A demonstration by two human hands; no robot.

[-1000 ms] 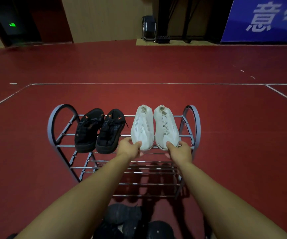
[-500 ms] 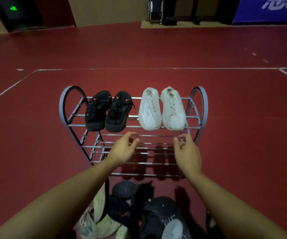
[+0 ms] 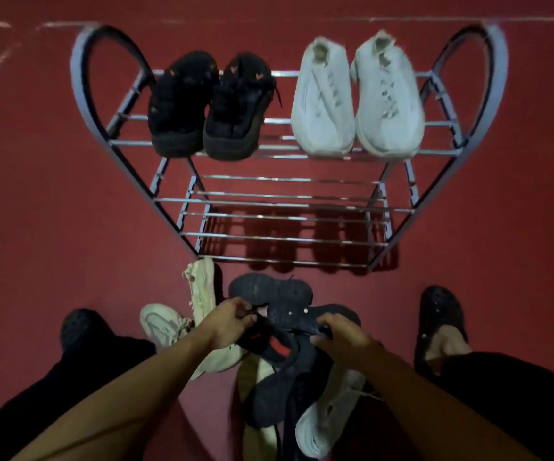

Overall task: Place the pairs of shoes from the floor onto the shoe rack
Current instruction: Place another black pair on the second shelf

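Observation:
The grey metal shoe rack [image 3: 125,143] stands in front of me. Its top shelf holds a black sandal pair [image 3: 209,104] on the left and a white sneaker pair [image 3: 355,98] on the right; the lower shelves hold nothing. A pile of shoes lies on the floor at my feet. My left hand [image 3: 227,327] is closed on the collar of a dark sneaker with a red tab [image 3: 269,387]. My right hand [image 3: 342,334] curls over the edge of a second dark sneaker [image 3: 332,312]. A third dark shoe [image 3: 269,291] lies just beyond them.
Pale cream sneakers [image 3: 202,284] lie left of the pile and a white shoe [image 3: 322,424] lies under it. My feet wear black clogs, one at the left [image 3: 79,327] and one at the right [image 3: 438,311]. Red floor surrounds the rack.
Both hands left the white sneakers on the top shelf, drew back and dropped to the floor pile, where they closed on dark sneakers. My view tilted down.

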